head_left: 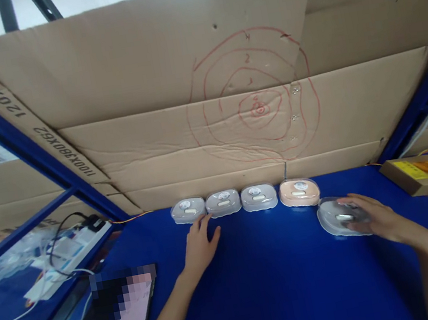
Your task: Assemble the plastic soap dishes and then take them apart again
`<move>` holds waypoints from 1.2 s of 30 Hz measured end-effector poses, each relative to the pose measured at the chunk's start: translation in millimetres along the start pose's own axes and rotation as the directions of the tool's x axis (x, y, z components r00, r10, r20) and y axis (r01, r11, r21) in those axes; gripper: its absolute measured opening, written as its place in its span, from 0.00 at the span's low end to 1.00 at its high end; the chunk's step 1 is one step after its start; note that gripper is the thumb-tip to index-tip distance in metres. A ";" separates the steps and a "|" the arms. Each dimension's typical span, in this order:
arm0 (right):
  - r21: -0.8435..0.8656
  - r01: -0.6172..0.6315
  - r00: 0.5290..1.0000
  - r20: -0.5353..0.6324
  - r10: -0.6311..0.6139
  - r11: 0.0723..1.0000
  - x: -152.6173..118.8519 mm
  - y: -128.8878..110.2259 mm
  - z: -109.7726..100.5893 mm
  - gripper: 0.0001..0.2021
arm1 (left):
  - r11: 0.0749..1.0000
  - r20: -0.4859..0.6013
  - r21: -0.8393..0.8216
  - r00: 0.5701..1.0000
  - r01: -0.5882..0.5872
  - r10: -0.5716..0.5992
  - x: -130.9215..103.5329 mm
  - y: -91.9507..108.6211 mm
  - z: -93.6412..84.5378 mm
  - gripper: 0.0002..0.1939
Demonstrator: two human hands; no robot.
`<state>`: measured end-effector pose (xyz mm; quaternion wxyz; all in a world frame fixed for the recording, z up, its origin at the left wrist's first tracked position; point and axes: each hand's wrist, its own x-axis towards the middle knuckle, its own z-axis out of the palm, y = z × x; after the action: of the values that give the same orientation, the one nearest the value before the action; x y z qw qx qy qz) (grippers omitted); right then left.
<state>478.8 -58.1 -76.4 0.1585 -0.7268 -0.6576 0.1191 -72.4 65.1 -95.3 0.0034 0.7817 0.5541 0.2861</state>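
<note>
Gripping a lidded container, contents indistinct: right hand.

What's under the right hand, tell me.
A gray case: its left part and pale strip show. The right hand covers much of its right side, hiding what lies there.

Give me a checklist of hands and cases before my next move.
1. Right hand on the rightmost grey case: ok, covering its right end.
2. Firm grip there: cannot tell.
3. That case in line with the peach case: not ok, it sits closer to the camera.
4. Other three grey cases side by side, left of the peach one: ok.
5. Left hand off the cases: cannot tell, it is right by the leftmost two.
6. Phone apart from the cases: ok, off to the left.
</note>
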 end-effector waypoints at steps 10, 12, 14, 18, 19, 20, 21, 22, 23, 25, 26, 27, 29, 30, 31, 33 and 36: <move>0.043 0.013 0.997 0.081 -0.017 0.999 -9.0 -27.4 8.9 0.40 | 0.999 0.007 -0.037 1.000 0.001 -0.001 -0.4 -0.3 -1.0 0.23; 0.047 0.018 0.993 0.116 -0.024 0.999 -12.6 -35.0 9.6 0.41 | 0.998 0.024 -0.055 1.000 -0.009 0.010 -1.5 3.7 -2.0 0.23; 0.067 0.050 0.990 0.130 -0.058 0.997 -15.2 -48.7 10.9 0.42 | 0.996 0.036 -0.083 0.999 -0.021 0.024 -3.6 10.5 -4.0 0.23; 0.102 0.223 0.970 0.073 -0.231 0.969 -15.6 -95.7 21.6 0.34 | 0.976 0.093 -0.187 0.988 -0.107 0.126 -15.0 35.3 -11.8 0.22; 0.090 0.270 0.960 0.047 -0.274 0.959 -15.3 -110.3 26.4 0.32 | 0.965 0.121 -0.220 0.978 -0.143 0.173 -19.7 43.2 -14.0 0.22; 0.071 0.310 0.950 0.020 -0.312 0.948 -15.4 -125.1 32.0 0.30 | 0.950 0.154 -0.254 0.962 -0.181 0.225 -24.9 51.2 -15.9 0.23; 0.051 0.346 0.938 -0.009 -0.346 0.937 -16.0 -139.8 38.1 0.28 | 0.932 0.187 -0.288 0.942 -0.219 0.279 -30.3 58.8 -17.2 0.25; 0.033 0.383 0.924 -0.028 -0.382 0.923 -17.2 -153.9 44.5 0.26 | 0.911 0.219 -0.323 0.916 -0.256 0.335 -35.6 65.6 -17.9 0.29; 0.022 0.421 0.906 -0.040 -0.420 0.907 -19.1 -166.9 51.1 0.25 | 0.890 0.246 -0.354 0.889 -0.288 0.385 -40.2 71.1 -17.9 0.33; 0.021 0.507 0.862 -0.042 -0.506 0.862 -24.6 -188.5 64.0 0.25 | 0.853 0.292 -0.405 0.838 -0.328 0.461 -46.9 78.2 -16.2 0.43; 0.035 0.552 0.834 -0.046 -0.550 0.833 -27.6 -196.5 69.7 0.26 | 0.840 0.311 -0.424 0.818 -0.337 0.485 -48.7 79.7 -14.9 0.49; 0.053 0.595 0.804 -0.056 -0.593 0.802 -30.4 -202.5 74.7 0.27 | 0.832 0.326 -0.439 0.803 -0.338 0.499 -49.7 80.2 -13.7 0.55; 0.089 0.665 0.747 -0.086 -0.659 0.742 -34.5 -208.9 81.4 0.29 | 0.821 0.348 -0.470 0.786 -0.325 0.511 -49.9 79.0 -11.8 0.61; 0.101 0.690 0.724 -0.092 -0.684 0.717 -35.6 -209.5 82.8 0.29 | 0.813 0.353 -0.489 0.781 -0.316 0.516 -49.6 78.1 -11.5 0.62; 0.105 0.711 0.703 -0.083 -0.706 0.695 -36.1 -208.9 82.9 0.31 | 0.806 0.356 -0.506 0.777 -0.307 0.519 -49.3 77.2 -11.4 0.62; 0.099 0.747 0.663 -0.029 -0.748 0.657 -36.0 -205.1 80.0 0.34 | 0.792 0.359 -0.534 0.769 -0.296 0.530 -48.5 76.3 -12.2 0.60; 0.091 0.774 0.625 0.047 -0.779 0.626 -35.1 -197.9 73.1 0.36 | 0.787 0.369 -0.542 0.757 -0.296 0.539 -47.5 76.7 -14.0 0.59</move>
<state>265.4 -70.8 -68.4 0.1899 -0.3614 -0.9085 0.0890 -23.0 -10.1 -79.9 0.2638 0.9114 0.2563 0.1846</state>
